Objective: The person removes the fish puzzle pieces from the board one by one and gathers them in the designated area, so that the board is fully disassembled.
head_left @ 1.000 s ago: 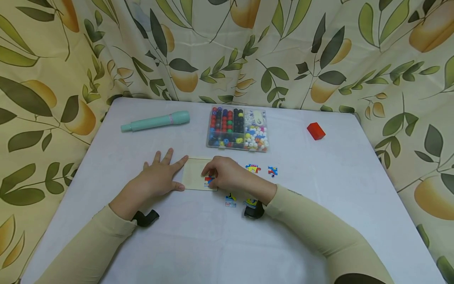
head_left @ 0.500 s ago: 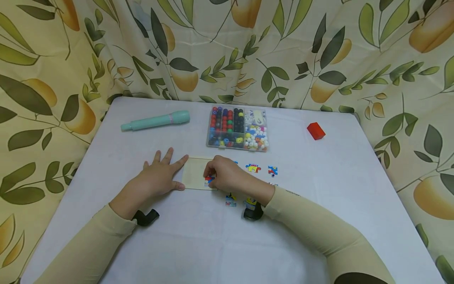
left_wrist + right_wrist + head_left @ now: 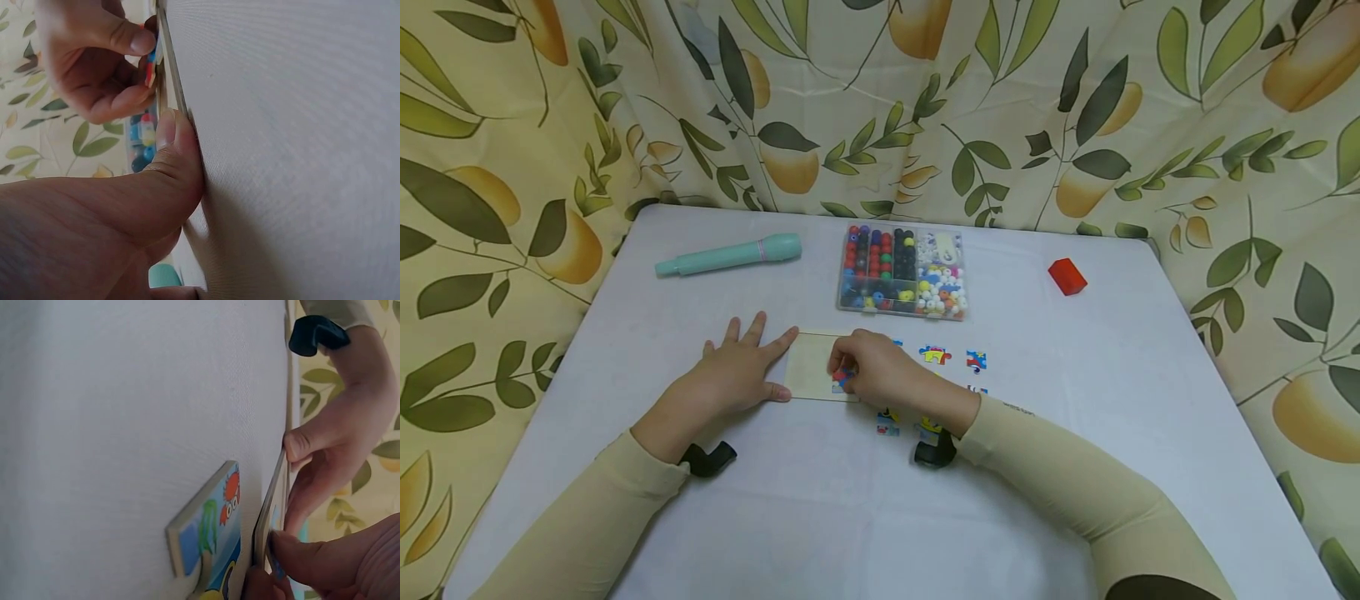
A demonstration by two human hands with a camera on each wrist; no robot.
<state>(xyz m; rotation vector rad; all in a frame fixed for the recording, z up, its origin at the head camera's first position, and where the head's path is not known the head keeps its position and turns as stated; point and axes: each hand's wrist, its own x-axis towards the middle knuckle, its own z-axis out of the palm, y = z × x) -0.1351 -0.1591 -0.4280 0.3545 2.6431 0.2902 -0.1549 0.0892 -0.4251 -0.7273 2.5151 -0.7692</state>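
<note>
My left hand (image 3: 730,371) lies with fingers spread on the table, its thumb and index fingertip at the left edge of a pale, flat puzzle board (image 3: 808,367). Over the board's right part, my right hand (image 3: 880,367) pinches a red-and-blue jigsaw piece (image 3: 839,382) between thumb and fingers. That jigsaw piece (image 3: 151,67) appears tilted at the board's surface in the left wrist view; whether it lies flat is unclear. Close to the right hand, a loose piece with a red crab (image 3: 212,525) lies on the cloth. The right hand and forearm partly hide other pieces.
Loose jigsaw pieces, such as a yellow-and-red one (image 3: 936,356) and a blue-and-red one (image 3: 976,360), lie right of the board. Behind stand a compartment box of beads (image 3: 902,271), a mint-green tube (image 3: 730,256) and a red block (image 3: 1067,277). A patterned curtain (image 3: 865,108) borders the table.
The right hand shifts only slightly, still pinching the jigsaw piece over the board's right part. A little more of the loose pieces beside its forearm shows. The left hand stays in place.
</note>
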